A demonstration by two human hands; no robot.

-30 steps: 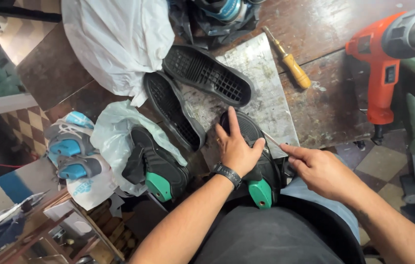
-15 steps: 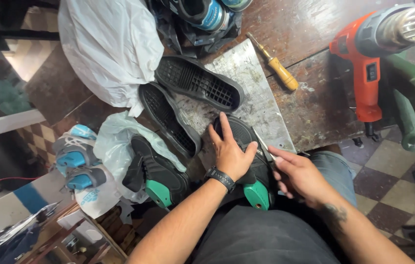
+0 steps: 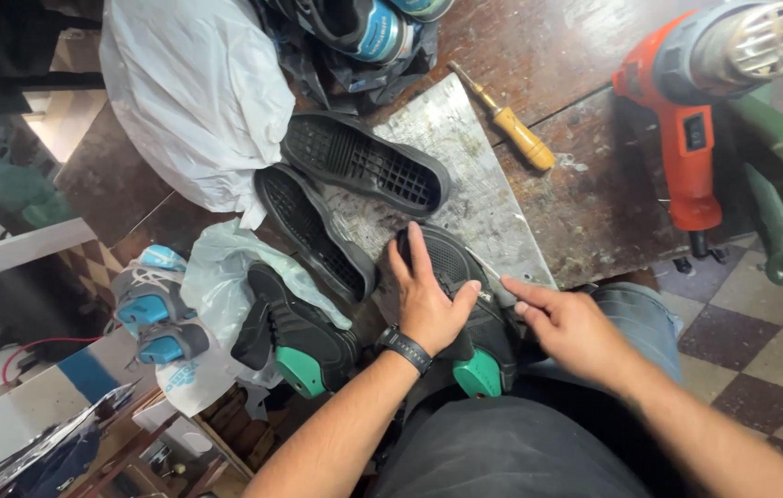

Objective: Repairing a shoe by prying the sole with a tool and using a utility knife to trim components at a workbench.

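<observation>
Two hands work on a black and green shoe at the near edge of a worn wooden bench.

The bench (image 3: 585, 198) carries a white plastic bag (image 3: 193, 92) far left, an orange heat gun (image 3: 696, 111) far right, a metal plate (image 3: 465, 175) with two loose black soles (image 3: 364, 161), and a yellow-handled screwdriver (image 3: 511, 129). The shoe (image 3: 470, 318) lies upside down on the lap; the left hand (image 3: 428, 295) presses flat on it, fingers spread. The right hand (image 3: 562, 323) pinches a thin blade (image 3: 497, 284) against its edge.
</observation>
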